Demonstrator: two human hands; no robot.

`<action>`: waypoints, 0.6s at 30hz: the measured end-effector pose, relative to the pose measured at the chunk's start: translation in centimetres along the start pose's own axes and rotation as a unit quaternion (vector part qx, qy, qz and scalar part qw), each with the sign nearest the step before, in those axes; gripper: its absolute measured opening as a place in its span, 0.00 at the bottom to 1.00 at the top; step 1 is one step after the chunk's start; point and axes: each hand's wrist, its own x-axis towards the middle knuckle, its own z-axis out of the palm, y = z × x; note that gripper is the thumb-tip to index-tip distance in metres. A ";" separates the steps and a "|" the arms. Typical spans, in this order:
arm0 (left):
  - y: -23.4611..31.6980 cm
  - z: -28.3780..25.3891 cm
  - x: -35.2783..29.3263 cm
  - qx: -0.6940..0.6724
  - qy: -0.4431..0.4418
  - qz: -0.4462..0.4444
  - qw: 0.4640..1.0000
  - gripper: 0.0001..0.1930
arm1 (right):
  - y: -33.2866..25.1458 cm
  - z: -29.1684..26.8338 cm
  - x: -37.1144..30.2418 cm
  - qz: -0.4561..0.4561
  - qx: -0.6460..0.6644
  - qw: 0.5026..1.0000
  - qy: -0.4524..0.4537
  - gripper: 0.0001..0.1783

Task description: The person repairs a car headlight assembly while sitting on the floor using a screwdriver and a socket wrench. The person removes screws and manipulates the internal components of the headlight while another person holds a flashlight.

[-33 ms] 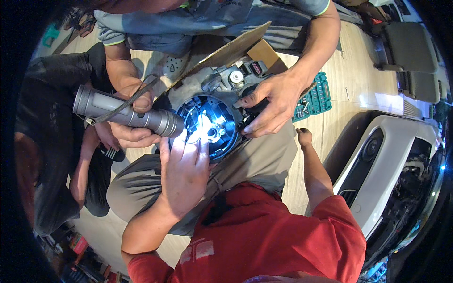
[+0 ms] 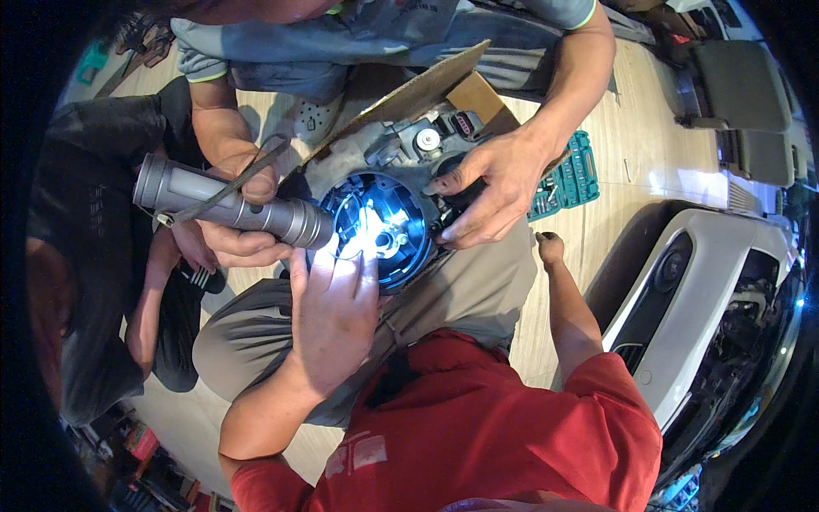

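My left hand reaches back-up into a round black housing, part of what looks like a car headlight unit. Its fingers are stretched out; glare whitens the fingertips, and the thumb is hidden. My right hand is down by the floor on the right, apart from the unit, its fingers too small to read. Opposite me, a co-worker's hand grips a grey flashlight, its beam shining into the housing. That person's other hand rests on the unit's right side, over a dark round part.
The unit lies on an opened cardboard box. Right of it, a teal socket set case lies on the floor. A white car bumper stands farther right, below a dark chair. Another person in dark clothes sits at the left.
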 end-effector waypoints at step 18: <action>-1.3 -0.1 -1.2 -0.078 0.034 0.054 0.995 0.20 | 0.7 0.4 0.8 -0.031 -0.006 0.999 -0.028 0.18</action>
